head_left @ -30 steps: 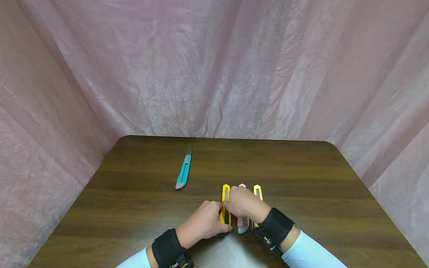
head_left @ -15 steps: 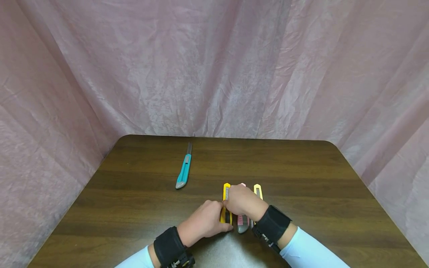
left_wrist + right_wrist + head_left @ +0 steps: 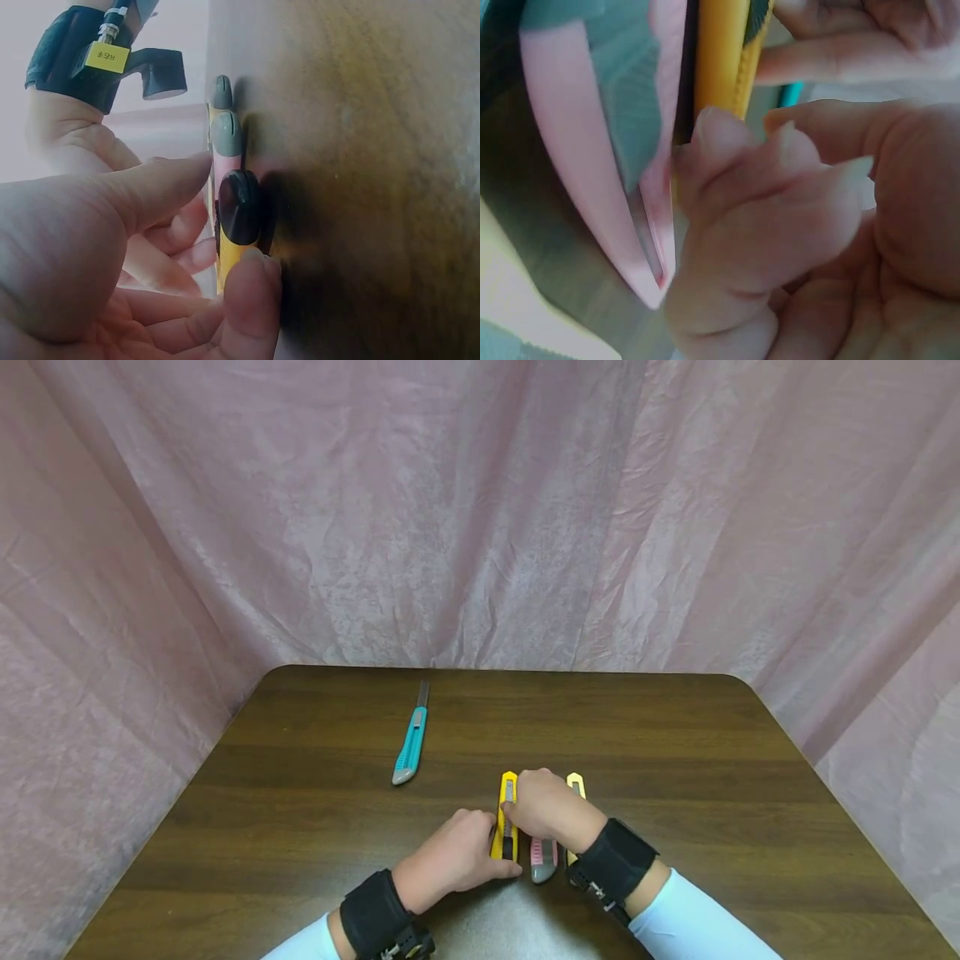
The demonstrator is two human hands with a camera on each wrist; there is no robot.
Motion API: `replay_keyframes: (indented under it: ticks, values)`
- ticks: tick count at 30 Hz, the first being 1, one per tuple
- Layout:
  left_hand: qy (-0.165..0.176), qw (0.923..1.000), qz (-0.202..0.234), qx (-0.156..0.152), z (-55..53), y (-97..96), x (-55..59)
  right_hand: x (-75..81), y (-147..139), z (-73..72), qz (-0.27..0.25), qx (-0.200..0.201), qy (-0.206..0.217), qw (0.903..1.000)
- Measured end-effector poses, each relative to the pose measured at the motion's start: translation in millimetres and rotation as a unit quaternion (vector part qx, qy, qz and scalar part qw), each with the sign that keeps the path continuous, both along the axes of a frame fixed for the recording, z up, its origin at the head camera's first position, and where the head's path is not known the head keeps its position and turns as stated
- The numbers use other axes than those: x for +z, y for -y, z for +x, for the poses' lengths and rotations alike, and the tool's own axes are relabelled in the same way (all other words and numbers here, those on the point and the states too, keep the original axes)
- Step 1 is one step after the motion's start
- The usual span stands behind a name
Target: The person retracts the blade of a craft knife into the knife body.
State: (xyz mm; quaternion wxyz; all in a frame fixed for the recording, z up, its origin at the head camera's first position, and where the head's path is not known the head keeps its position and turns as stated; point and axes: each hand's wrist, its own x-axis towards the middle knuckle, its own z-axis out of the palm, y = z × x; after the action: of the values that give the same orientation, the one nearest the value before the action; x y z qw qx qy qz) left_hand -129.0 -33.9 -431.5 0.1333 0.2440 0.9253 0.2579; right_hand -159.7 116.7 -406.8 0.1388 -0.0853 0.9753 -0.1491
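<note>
Both hands work at a yellow utility knife [image 3: 508,792] with a black end cap, lying on the table. My left hand [image 3: 453,852] holds its near part, fingers along the left side and thumb by the cap. From the right, my right hand [image 3: 551,810] pinches its upper part with curled fingertips and thumb. A pink and grey utility knife [image 3: 543,858] lies just to the right, largely hidden beneath the right hand. Beyond it is a pale yellow utility knife [image 3: 575,783], partly covered by the right wrist. In the right wrist view, fingertips touch the yellow knife's side [image 3: 718,67].
A teal utility knife [image 3: 411,743] with its blade extended lies farther back on the left. The brown wooden table [image 3: 675,760] has rounded far corners. Pink curtains [image 3: 465,510] hang behind it.
The far tip of the yellow knife has shifted slightly right. The right hand has moved a little and now covers the pink knife's far tip. The left hand stays nearly still.
</note>
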Motion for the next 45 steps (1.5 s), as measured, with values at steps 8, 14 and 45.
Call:
replay_keyframes:
  ticks: [8, 14, 45]
  values:
    - [-0.013, 0.9984, -0.011, 0.054, -19.0, 13.0, 5.1, 12.6, -25.5, 2.4, -0.12, 0.008, -0.045, 0.9917]
    - [-0.129, 0.9773, -0.054, 0.159, -74.1, 61.0, 15.4, 13.6, -39.5, -0.5, -0.196, -0.022, -0.061, 0.9785]
    - [0.059, 0.97, 0.027, 0.234, -113.4, 78.6, 8.4, -4.8, -45.7, -11.9, -0.285, -0.036, -0.027, 0.9574]
